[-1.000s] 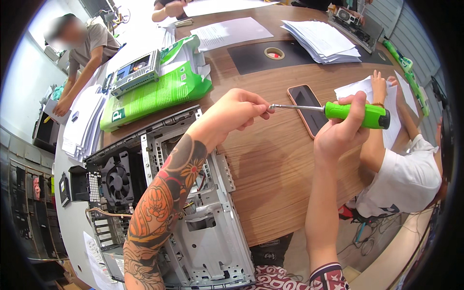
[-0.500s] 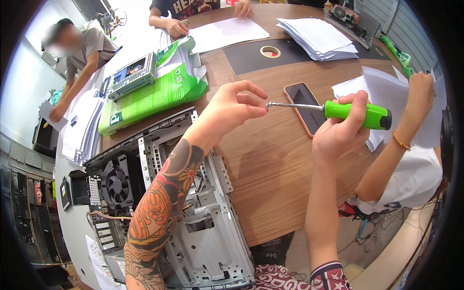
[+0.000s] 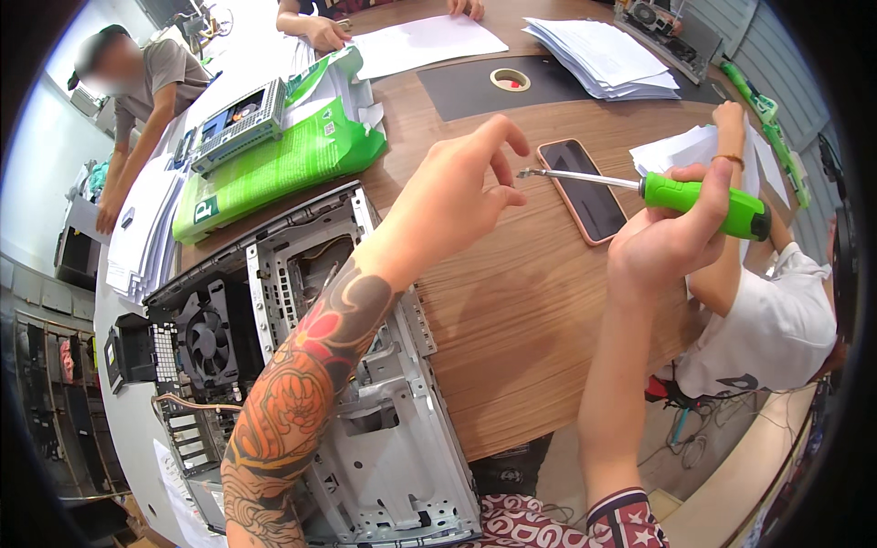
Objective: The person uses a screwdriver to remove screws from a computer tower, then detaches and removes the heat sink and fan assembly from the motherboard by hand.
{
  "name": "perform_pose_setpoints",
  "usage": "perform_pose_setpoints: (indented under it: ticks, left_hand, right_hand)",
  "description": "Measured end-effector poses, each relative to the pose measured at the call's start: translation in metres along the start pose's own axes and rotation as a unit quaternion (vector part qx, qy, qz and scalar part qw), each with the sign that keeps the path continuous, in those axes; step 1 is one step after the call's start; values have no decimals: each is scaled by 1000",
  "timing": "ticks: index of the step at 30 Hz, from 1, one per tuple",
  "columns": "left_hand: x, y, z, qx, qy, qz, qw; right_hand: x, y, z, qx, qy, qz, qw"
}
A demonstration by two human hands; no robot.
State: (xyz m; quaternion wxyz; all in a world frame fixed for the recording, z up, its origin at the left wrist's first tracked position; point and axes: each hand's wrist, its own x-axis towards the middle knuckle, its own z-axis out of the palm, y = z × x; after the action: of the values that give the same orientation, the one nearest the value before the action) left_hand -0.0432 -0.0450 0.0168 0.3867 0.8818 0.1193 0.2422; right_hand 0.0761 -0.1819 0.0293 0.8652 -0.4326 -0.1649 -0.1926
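My right hand is wrapped around the green handle of a screwdriver. Its metal shaft points left, and a small screw-like bit sits at the tip. Just left of that tip is my left hand, fingers curved and apart, holding nothing I can see. My left forearm crosses above an opened computer case, which lies on its side with metal frame and black fan exposed. Behind the screwdriver shaft lies a phone with a pinkish case on the wooden table.
A green paper package with a metal drive-like unit on top lies at the far left. Paper stacks and a tape roll are at the back. Other people work at the left, far side and right, one in a white shirt.
My left fingers have come away from the screwdriver tip. The screwdriver and my right hand have shifted slightly right. The person at the right has moved their arm farther away.
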Motion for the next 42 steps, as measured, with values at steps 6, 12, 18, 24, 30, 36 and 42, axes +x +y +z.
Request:
perform_pose_setpoints:
  ticks: [6,12,18,24,30,36,42]
  left_hand:
    - [1,0,-4,-96,-6,-47,994]
    - [0,3,-4,-102,-4,-50,994]
    - [0,5,-5,-88,0,-45,995]
    - [-1,5,-3,-69,7,-27,997]
    - [-2,5,-3,-57,7,-27,998]
    - [-2,4,-2,-43,11,-14,999]
    - [-1,3,-1,-44,13,-13,999]
  right_hand:
    - [6,7,-5,11,14,-5,1000]
    - [4,8,-10,29,-21,4,999]
    - [0,7,-2,2,-13,-15,1000]
    - [-2,11,-4,-13,-11,-21,1000]
    - [-1,13,-13,-7,-60,-23,998]
    - [-2,13,-9,-7,-42,-24,999]
    - [-4,12,-3,-20,-28,-43,998]
